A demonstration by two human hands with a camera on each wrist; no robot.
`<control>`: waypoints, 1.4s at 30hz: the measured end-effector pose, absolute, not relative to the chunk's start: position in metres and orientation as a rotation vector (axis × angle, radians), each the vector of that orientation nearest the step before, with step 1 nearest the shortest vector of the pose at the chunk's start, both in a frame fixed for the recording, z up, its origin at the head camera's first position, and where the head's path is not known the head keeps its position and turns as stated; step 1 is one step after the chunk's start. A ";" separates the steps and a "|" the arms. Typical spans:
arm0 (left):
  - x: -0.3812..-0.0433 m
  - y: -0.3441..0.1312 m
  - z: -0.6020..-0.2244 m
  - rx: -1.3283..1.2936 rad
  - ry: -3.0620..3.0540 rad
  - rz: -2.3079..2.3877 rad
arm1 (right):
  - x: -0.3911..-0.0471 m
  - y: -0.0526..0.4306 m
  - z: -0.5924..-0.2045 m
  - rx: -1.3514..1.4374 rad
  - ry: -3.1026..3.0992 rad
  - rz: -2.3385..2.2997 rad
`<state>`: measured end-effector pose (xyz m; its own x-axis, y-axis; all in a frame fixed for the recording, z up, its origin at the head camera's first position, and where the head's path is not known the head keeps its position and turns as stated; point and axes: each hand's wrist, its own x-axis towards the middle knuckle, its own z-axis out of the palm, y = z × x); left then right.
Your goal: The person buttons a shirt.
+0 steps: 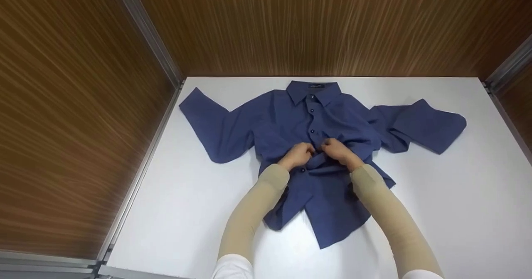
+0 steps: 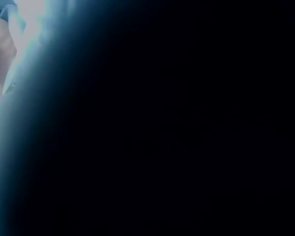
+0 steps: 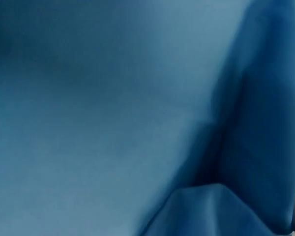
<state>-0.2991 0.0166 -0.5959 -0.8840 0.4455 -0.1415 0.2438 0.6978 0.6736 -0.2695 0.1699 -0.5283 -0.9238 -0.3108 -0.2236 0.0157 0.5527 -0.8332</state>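
Note:
A dark blue long-sleeved shirt (image 1: 282, 125) lies front up, its collar (image 1: 314, 94) at the far side and its sleeves spread out. Dark buttons run down the placket; one button (image 1: 303, 170) shows just below the hands. At mid-placket my left hand (image 1: 300, 154) pinches the shirt's front edge. Close beside it, my right hand (image 1: 337, 150) pinches the other side, with cloth bunched around it. What lies between the fingertips is too small to tell. Blue cloth fills the right wrist view, and the left wrist view is mostly dark, with a little of the hand at its edge.
The shirt rests on a white table (image 1: 174, 212). Wood-grain panels rise at the back (image 1: 324, 29) and left (image 1: 75, 117), with metal rails along the corners. Below the hands, the two front hems of the shirt spread apart.

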 end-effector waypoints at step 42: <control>-0.373 0.037 -0.722 0.369 2.695 1.187 | -0.263 0.177 -0.531 -0.206 2.235 -1.648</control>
